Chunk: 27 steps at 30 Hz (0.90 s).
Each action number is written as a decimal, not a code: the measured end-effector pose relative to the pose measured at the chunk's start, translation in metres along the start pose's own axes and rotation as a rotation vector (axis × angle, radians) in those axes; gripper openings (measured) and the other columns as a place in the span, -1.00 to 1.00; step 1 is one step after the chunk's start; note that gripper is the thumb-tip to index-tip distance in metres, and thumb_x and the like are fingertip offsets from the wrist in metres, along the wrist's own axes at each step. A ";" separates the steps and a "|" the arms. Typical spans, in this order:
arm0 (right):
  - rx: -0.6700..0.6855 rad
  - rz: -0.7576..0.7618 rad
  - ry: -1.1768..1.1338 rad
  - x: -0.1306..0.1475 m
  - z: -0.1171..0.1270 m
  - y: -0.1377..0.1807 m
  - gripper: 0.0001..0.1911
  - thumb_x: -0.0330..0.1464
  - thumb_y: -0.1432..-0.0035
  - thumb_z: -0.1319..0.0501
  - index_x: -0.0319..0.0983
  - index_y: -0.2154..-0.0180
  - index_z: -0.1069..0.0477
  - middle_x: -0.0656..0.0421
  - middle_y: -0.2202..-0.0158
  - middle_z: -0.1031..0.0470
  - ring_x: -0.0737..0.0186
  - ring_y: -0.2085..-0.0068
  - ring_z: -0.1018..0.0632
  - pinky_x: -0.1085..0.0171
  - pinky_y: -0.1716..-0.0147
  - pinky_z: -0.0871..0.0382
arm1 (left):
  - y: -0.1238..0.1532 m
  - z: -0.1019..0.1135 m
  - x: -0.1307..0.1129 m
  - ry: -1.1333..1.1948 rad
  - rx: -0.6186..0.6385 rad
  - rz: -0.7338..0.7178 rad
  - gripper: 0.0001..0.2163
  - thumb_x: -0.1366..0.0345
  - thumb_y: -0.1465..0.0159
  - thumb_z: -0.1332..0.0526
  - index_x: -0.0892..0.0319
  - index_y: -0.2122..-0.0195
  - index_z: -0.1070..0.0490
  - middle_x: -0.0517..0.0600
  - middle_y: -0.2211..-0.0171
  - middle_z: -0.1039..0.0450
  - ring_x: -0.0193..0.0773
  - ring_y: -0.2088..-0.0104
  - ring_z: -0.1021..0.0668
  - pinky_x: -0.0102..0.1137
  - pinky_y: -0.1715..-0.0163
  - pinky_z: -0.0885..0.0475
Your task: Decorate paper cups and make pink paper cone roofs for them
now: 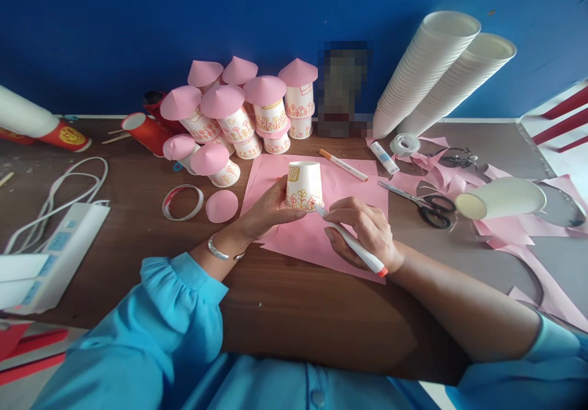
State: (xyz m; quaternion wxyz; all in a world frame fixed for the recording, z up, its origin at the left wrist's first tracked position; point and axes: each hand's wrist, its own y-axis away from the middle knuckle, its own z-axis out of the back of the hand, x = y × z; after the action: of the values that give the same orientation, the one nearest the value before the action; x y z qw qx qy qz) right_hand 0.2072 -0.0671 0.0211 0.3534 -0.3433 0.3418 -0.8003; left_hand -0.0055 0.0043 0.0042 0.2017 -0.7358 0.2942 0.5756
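Observation:
A white paper cup [305,183], turned upside down, is gripped at its left side by my left hand [271,208]. Yellow flowers, some with red, are drawn along its lower part, and a yellow grid patch sits near the top. My right hand [365,232] is closed around a white marker [356,246] with a red end. The marker's tip is at the cup's lower right edge; whether it touches cannot be told. Beneath both hands lie pink paper sheets [316,247]. An orange-capped marker [344,166] rests on the paper behind the cup.
Decorated cups with pink cone roofs [265,91] stand at the back. Tall cup stacks [427,67] lean by the wall. Scissors [427,205], a glue tube [384,157], clear tape [405,144] and pink scraps [546,275] lie right. A tape ring [182,203] and power strip [68,257] are left.

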 end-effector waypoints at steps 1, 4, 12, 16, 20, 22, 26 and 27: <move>-0.003 -0.001 0.003 0.000 0.000 0.000 -0.80 -0.48 -0.30 -0.19 -0.18 0.05 -0.36 0.14 0.35 -0.53 0.22 0.40 -0.60 0.27 0.48 -0.53 | 0.000 0.000 0.000 -0.004 -0.001 0.000 -0.42 0.17 -0.10 -0.53 0.14 -0.12 -0.41 0.08 0.02 -0.45 -0.07 0.01 -0.47 -0.20 -0.02 -0.35; -0.011 -0.002 0.013 -0.001 -0.001 0.001 -0.81 -0.47 -0.31 -0.18 -0.18 0.04 -0.36 0.14 0.34 -0.53 0.22 0.39 -0.60 0.27 0.48 -0.52 | 0.000 -0.001 -0.001 -0.002 -0.004 0.005 -0.41 0.17 -0.10 -0.54 0.13 -0.13 -0.40 0.09 0.00 -0.46 -0.04 -0.02 -0.48 -0.18 -0.04 -0.36; 0.015 -0.012 0.006 -0.001 0.000 0.000 -0.77 -0.50 -0.29 -0.20 -0.20 0.03 -0.36 0.14 0.33 -0.51 0.22 0.37 -0.59 0.29 0.48 -0.50 | -0.001 0.000 0.001 -0.018 0.003 -0.001 -0.38 0.17 -0.10 -0.54 0.13 -0.15 -0.39 0.10 0.00 -0.47 -0.02 -0.02 -0.49 -0.17 -0.04 -0.37; 0.025 -0.004 0.025 -0.002 0.001 0.002 -0.75 -0.48 -0.32 -0.20 -0.22 -0.03 -0.36 0.09 0.26 -0.51 0.20 0.32 -0.59 0.28 0.47 -0.51 | -0.001 0.000 0.001 -0.016 0.023 0.014 -0.40 0.17 -0.11 -0.53 0.15 -0.14 -0.39 0.11 0.01 -0.48 -0.02 -0.02 -0.49 -0.16 -0.05 -0.37; 0.049 0.053 -0.005 -0.002 0.000 0.004 -0.71 -0.48 -0.32 -0.22 -0.25 -0.07 -0.38 0.07 0.24 -0.51 0.19 0.28 -0.59 0.29 0.46 -0.50 | 0.001 0.000 0.001 0.011 0.000 0.002 -0.40 0.18 -0.11 -0.53 0.12 -0.14 -0.39 0.09 0.02 -0.49 -0.04 0.01 -0.51 -0.19 -0.01 -0.39; 0.058 0.065 -0.016 -0.002 0.000 0.005 -0.69 -0.48 -0.31 -0.23 -0.25 -0.08 -0.38 0.08 0.24 -0.51 0.19 0.29 -0.59 0.28 0.44 -0.52 | 0.001 -0.001 0.000 0.010 0.010 0.000 -0.42 0.18 -0.12 -0.53 0.13 -0.13 -0.40 0.08 0.04 -0.50 -0.06 0.03 -0.52 -0.20 0.01 -0.40; 0.052 0.047 -0.010 -0.002 -0.001 0.005 -0.71 -0.48 -0.32 -0.22 -0.22 -0.07 -0.37 0.09 0.25 -0.52 0.20 0.31 -0.59 0.27 0.45 -0.54 | 0.001 -0.002 -0.003 -0.002 0.011 0.000 -0.42 0.16 -0.12 -0.53 0.14 -0.13 -0.41 0.10 0.03 -0.50 -0.05 0.03 -0.52 -0.21 0.02 -0.40; 0.053 0.049 -0.009 -0.002 -0.001 0.005 -0.72 -0.48 -0.32 -0.22 -0.23 -0.06 -0.37 0.09 0.25 -0.52 0.19 0.32 -0.59 0.26 0.46 -0.53 | 0.001 -0.002 -0.003 -0.003 0.007 0.005 -0.42 0.16 -0.12 -0.53 0.14 -0.13 -0.41 0.10 0.03 -0.50 -0.05 0.03 -0.52 -0.21 0.02 -0.40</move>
State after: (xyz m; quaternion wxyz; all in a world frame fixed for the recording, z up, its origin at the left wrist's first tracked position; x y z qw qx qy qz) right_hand 0.2089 -0.0681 0.0157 0.3831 -0.3289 0.3273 -0.7987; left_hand -0.0051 0.0029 0.0077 0.2033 -0.7336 0.2975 0.5762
